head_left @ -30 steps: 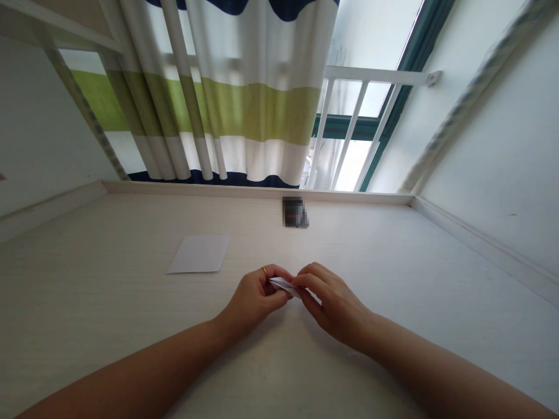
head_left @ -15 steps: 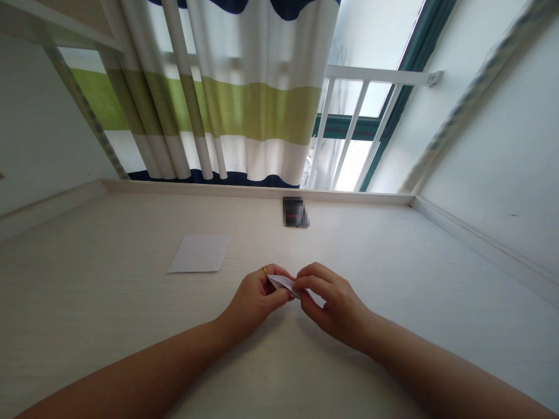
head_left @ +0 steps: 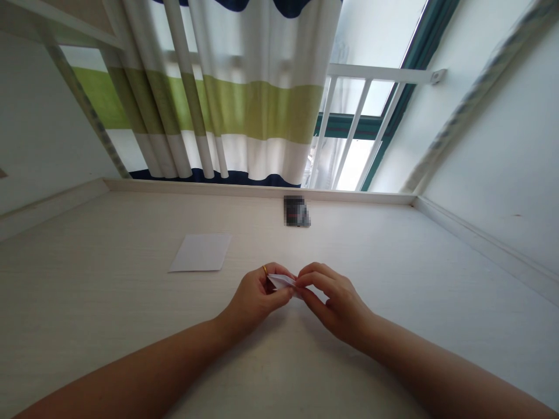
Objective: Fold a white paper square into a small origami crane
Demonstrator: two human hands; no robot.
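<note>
A small folded piece of white paper (head_left: 282,281) is pinched between both my hands, just above the pale wooden tabletop (head_left: 109,302). My left hand (head_left: 255,297), with a gold ring on one finger, grips the paper's left end with curled fingers. My right hand (head_left: 334,299) pinches its right end between thumb and fingertips. Most of the paper is hidden by my fingers.
A flat white sheet of paper (head_left: 201,252) lies to the left, farther back on the table. A small dark object (head_left: 297,210) stands near the table's back edge. Striped curtains (head_left: 244,105) and a window railing (head_left: 371,73) rise behind; white walls close in both sides.
Both hands stay together on the folded paper; the fingers have shifted slightly, and the paper has tipped up a little.
</note>
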